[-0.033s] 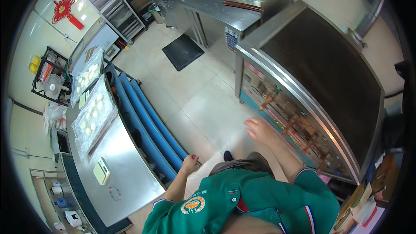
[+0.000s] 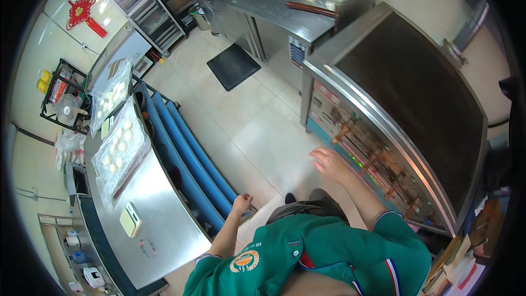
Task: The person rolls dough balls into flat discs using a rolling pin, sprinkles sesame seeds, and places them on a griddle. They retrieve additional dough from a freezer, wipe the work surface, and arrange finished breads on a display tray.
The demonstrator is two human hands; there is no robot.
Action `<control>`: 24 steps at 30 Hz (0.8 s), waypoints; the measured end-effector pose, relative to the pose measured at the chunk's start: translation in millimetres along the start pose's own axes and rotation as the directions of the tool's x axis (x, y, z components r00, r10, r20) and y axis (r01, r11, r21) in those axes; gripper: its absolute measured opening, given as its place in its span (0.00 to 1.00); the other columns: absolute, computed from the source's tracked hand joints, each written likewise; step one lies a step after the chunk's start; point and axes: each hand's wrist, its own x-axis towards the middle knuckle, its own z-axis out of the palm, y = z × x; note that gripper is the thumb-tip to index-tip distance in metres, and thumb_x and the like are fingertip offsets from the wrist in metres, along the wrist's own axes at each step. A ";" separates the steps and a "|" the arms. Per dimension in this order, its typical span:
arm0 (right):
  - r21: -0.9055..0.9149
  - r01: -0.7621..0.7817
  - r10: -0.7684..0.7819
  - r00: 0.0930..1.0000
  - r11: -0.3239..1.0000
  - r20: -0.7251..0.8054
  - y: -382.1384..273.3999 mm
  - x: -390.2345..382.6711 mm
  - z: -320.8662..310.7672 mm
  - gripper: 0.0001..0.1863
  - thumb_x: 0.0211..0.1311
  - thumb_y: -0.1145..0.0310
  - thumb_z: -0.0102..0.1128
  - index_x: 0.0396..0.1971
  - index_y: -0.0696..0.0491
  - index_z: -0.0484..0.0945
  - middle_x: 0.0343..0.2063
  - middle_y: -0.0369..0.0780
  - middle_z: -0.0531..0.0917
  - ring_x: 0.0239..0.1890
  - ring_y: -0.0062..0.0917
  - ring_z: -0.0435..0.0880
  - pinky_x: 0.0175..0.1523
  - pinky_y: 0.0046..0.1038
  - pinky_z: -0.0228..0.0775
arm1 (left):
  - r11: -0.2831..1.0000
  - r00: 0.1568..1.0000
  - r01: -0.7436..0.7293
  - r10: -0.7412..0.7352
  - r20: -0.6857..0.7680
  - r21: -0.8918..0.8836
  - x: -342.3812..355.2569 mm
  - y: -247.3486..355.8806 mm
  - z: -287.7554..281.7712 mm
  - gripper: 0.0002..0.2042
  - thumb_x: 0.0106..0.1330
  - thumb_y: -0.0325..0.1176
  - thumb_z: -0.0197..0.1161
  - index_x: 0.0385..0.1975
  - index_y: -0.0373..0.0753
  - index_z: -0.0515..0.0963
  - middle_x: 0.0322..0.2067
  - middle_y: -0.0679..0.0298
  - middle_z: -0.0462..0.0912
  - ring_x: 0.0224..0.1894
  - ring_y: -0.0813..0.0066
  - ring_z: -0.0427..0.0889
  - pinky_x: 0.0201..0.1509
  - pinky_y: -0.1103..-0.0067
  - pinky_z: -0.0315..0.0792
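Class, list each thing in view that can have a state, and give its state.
Left hand, fingers curled, inside hidden
Right hand, open, nothing seen in it
Pale round pieces, spaced apart
Plastic film, wrinkled
Pale green scale, flat on the steel table, display unreadable
Black mat, flat
Fan, on or off unclear

From afar I view a smooth, shiny steel worktop [image 2: 170, 211] left of the left hand [image 2: 241, 204], crinkled clear plastic film [image 2: 131, 159] on it; blue panels [image 2: 186, 151], seemingly smooth plastic, nearer; glossy floor tiles [image 2: 268, 120] ahead; polished metal trim [image 2: 379, 112] along a matt, dark slab [image 2: 416, 82] right of the right hand [image 2: 327, 163].
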 end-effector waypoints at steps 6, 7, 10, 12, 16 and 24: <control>-0.071 0.015 -0.017 0.999 0.997 -0.034 44.3 188.5 -5.8 0.15 0.58 0.69 0.65 0.46 0.55 0.81 0.47 0.44 0.82 0.50 0.41 0.81 0.54 0.38 0.75 | 0.963 0.992 -0.101 0.077 -0.104 -0.250 148.0 46.5 -71.6 0.18 0.69 0.46 0.62 0.45 0.35 0.82 0.37 0.52 0.88 0.42 0.59 0.87 0.48 0.69 0.78; -0.050 0.047 -0.050 0.996 0.998 -0.071 55.5 221.9 -8.3 0.15 0.59 0.69 0.65 0.46 0.55 0.81 0.46 0.44 0.82 0.49 0.41 0.81 0.54 0.38 0.75 | 0.971 0.994 -0.077 0.059 -0.087 -0.227 170.4 49.3 -80.9 0.18 0.69 0.44 0.62 0.45 0.34 0.82 0.36 0.55 0.88 0.40 0.65 0.87 0.47 0.71 0.78; 0.005 0.058 -0.057 0.988 0.998 -0.141 93.0 329.4 -16.4 0.15 0.60 0.67 0.65 0.46 0.55 0.81 0.46 0.44 0.81 0.49 0.41 0.81 0.53 0.39 0.74 | 0.968 0.986 -0.149 0.131 -0.100 -0.200 218.3 32.7 -112.1 0.18 0.68 0.46 0.62 0.46 0.37 0.82 0.39 0.49 0.87 0.44 0.52 0.86 0.49 0.66 0.78; 0.021 0.022 -0.018 0.982 1.000 -0.186 126.1 412.9 -24.8 0.15 0.60 0.68 0.64 0.46 0.57 0.80 0.47 0.45 0.81 0.50 0.42 0.80 0.55 0.37 0.73 | 0.960 0.994 0.101 -0.109 -0.017 -0.260 242.4 13.9 -138.3 0.17 0.67 0.46 0.63 0.42 0.36 0.83 0.36 0.52 0.88 0.39 0.56 0.87 0.44 0.68 0.79; -0.096 -0.050 0.011 0.932 0.994 -0.363 200.2 551.2 -25.8 0.19 0.61 0.68 0.64 0.51 0.57 0.76 0.49 0.47 0.79 0.52 0.44 0.78 0.58 0.38 0.71 | 0.790 0.923 0.299 -0.382 -0.047 -0.535 255.1 -21.3 -189.9 0.13 0.67 0.40 0.64 0.33 0.33 0.81 0.21 0.63 0.81 0.22 0.73 0.80 0.25 0.77 0.74; -0.066 -0.592 0.540 0.771 0.803 -0.338 352.7 702.1 -48.9 0.21 0.59 0.69 0.61 0.53 0.53 0.74 0.52 0.46 0.78 0.56 0.45 0.75 0.60 0.40 0.70 | 0.938 0.871 0.312 -0.347 -0.347 -0.154 363.1 -50.2 -311.2 0.14 0.61 0.41 0.66 0.32 0.34 0.84 0.23 0.54 0.85 0.29 0.57 0.87 0.36 0.66 0.80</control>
